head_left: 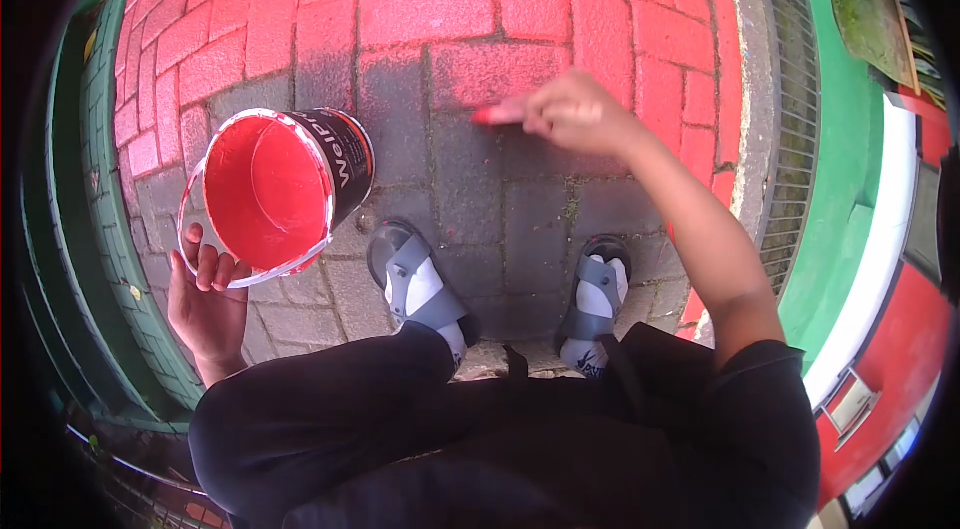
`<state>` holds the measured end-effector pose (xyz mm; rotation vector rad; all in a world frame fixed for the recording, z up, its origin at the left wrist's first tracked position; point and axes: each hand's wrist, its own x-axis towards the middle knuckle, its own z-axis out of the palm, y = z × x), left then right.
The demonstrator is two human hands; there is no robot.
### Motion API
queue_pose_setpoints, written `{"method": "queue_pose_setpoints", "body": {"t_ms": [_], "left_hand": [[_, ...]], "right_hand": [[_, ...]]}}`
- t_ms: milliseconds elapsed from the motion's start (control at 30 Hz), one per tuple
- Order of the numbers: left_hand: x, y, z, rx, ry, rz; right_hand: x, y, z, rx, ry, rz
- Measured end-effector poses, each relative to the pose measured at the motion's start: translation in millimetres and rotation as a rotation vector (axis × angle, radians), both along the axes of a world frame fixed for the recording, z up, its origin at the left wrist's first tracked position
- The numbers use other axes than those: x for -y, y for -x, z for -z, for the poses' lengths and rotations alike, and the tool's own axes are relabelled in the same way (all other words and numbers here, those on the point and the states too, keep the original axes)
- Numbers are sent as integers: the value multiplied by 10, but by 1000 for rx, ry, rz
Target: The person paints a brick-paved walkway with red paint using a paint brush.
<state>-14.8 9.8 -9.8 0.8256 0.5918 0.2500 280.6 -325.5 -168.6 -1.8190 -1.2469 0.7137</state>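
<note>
My left hand (212, 294) is curled around the white wire handle of a paint bucket (350, 164), at its near left side. The bucket is black with white lettering and tilts so its mouth faces me. Red paint (265, 194) coats the inside, and the rim is white with red smears. Out over the paving, my right hand (575, 114) is closed with the index finger stretched forward. At its fingertips shows the red tip of what looks like a small paintbrush (485, 116), mostly hidden by the hand. It points at grey bricks beside a partly reddened brick (500, 74).
Bright red bricks (430, 9) cover the far paving; bare grey bricks (480, 214) lie nearer. My sandalled feet (415, 279) stand on the grey part. A drain grate (790, 99) runs along the right, a green ledge (100, 209) along the left.
</note>
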Motion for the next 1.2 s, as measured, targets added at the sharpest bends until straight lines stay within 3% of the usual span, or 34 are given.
{"method": "queue_pose_setpoints", "body": {"t_ms": [33,67,133,167,233,267,367,433,467,533,567,700,767,833,900,933,1000,1033,1067,1100,1133,1200], "left_hand": [[-12,1,2,24,2,24],[-17,-4,6,49,3,49],[-5,-11,4,46,-8,48],[-2,1,6,40,-18,42],[-45,33,15,39,-2,56],[-62,29,26,55,14,74],[-51,-9,18,72,14,86],[-52,-4,19,53,21,80],[-65,-3,26,46,21,79],[-103,54,25,-3,27,46],[-124,58,17,-2,8,64],[-249,149,85,-1,-5,80],[-377,230,88,-59,6,93],[-494,271,100,-70,37,122],[-505,321,91,-115,-54,75],[-509,360,106,-123,-57,53],[-541,394,86,-145,-6,96],[-519,407,122,-96,-72,183],[-437,356,109,-57,2,169],[-402,309,92,-52,-22,196],[-367,282,76,-49,-46,219],[-302,257,66,-41,-55,208]], "right_hand": [[2,-71,61,-158,-110,182],[-34,-196,-39,-155,-111,182],[-93,-437,-225,50,268,432],[-115,-406,-182,46,266,427],[-105,-168,-53,616,155,486],[-53,37,44,482,292,399],[51,328,70,568,80,237],[87,231,-221,127,249,107],[104,147,-230,119,257,102],[91,-106,-94,458,-8,338],[115,-97,-23,463,198,300],[283,154,-78,251,129,7],[181,96,-174,53,149,72],[-21,-263,-75,388,447,107],[-64,-674,143,-121,25,234],[-95,-647,155,-129,22,211],[-35,-425,104,633,130,210],[-11,-166,209,607,126,119],[41,127,50,230,235,132],[14,234,11,413,164,-74],[-68,172,-31,421,149,-81],[-191,33,-158,175,152,-36]]}}
